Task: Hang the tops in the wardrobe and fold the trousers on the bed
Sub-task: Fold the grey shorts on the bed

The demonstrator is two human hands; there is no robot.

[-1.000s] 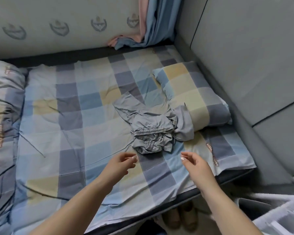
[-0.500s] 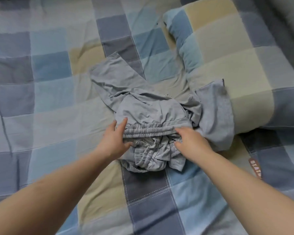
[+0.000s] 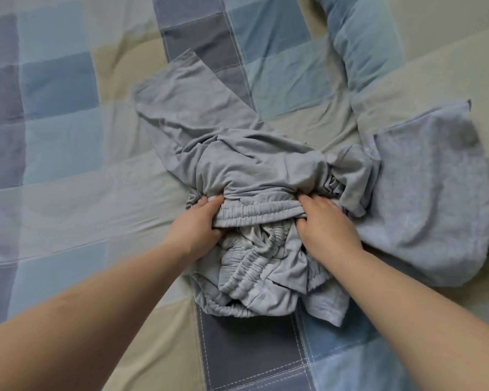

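Observation:
Crumpled grey trousers [image 3: 246, 167] lie in a heap on the checked bed sheet [image 3: 62, 153]. One leg stretches away to the upper left, the other to the right onto a pillow. The elastic waistband [image 3: 260, 211] runs across the middle of the heap. My left hand [image 3: 195, 224] grips the waistband's left end, fingers tucked under the cloth. My right hand [image 3: 325, 221] grips its right end, fingertips hidden in the folds. No tops are in view.
A checked pillow [image 3: 393, 52] lies at the upper right, partly under the trouser leg. The sheet spreads flat to the left and toward the near edge.
Both hands came down from above the bed's near edge onto the trousers and took hold of the waistband. The camera has moved in close over the heap.

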